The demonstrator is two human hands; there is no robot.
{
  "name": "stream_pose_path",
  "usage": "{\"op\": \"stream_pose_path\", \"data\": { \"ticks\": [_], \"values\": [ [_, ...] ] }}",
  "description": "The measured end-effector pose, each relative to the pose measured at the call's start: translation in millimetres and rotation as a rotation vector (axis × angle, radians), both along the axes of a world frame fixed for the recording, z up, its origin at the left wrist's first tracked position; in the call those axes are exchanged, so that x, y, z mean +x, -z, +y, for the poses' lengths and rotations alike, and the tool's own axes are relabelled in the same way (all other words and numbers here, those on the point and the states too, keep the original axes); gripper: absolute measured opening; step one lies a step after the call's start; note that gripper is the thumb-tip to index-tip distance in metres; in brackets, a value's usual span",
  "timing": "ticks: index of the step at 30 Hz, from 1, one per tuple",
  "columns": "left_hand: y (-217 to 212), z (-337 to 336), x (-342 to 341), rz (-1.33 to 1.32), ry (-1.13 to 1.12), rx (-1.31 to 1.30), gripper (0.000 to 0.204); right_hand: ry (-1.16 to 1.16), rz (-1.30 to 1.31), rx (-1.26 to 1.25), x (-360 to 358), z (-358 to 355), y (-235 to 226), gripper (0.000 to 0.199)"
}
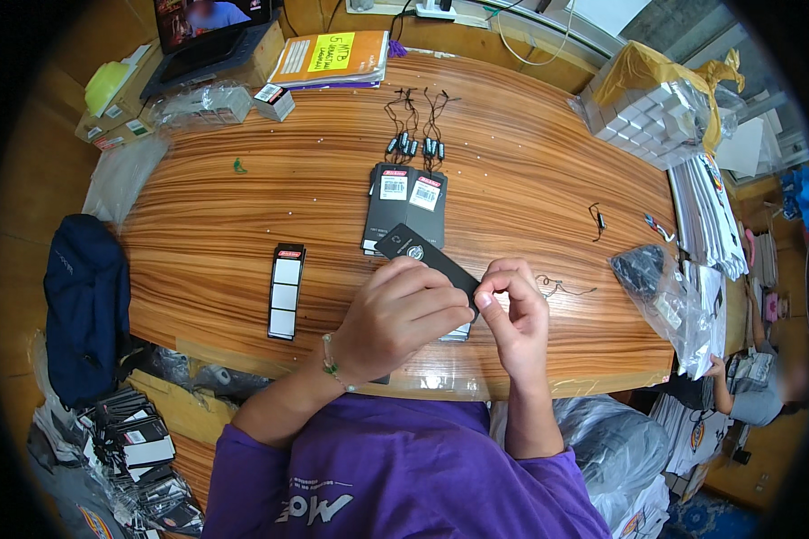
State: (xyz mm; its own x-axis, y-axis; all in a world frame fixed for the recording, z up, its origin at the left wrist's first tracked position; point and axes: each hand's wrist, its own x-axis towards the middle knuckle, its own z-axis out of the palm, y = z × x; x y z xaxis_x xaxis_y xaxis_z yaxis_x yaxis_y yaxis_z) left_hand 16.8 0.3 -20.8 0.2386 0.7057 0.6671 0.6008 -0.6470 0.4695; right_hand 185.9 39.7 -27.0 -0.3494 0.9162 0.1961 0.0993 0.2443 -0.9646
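A black hang tag [412,247] with a pale round emblem slants across the table's middle, held in my left hand [403,314]. My right hand [515,314] is closed in a pinch at the tag's lower right end; what lies between the fingertips is too small to make out. Just beyond them rest two overlapping stacks of black hang tags [406,207] with white labels. Their black cords [413,117] stretch toward the far side. A thin dark cord [562,287] shows right of my right hand. To the left lies a strip of white stickers [285,292] on black backing.
At the back left are a small box [274,102], folders [328,61] and a laptop [211,45]. A bag of white boxes [647,112] stands back right, above paper stacks [706,216]. A plastic-wrapped bundle [652,283] sits at the right edge. Another person [755,395] is beyond it.
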Motion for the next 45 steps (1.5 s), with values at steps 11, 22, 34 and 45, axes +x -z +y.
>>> {"op": "stream_pose_path", "data": {
  "ticks": [11,22,34,45],
  "values": [
    [20,-9,6,0.007,0.200,-0.226,0.015,0.113,0.648,-0.218,16,13,-13,0.004],
    [1,-20,-111,0.022,-0.332,-0.598,0.047,-0.285,0.657,-0.234,38,-16,-28,0.016],
    [43,-37,-159,0.106,-0.395,-0.617,0.056,-0.242,0.632,-0.270,45,-18,-38,0.024],
    [-20,-21,-58,-0.700,-0.090,-0.941,0.027,-0.087,0.112,-0.249,16,-30,-43,0.023]
  ]
}}
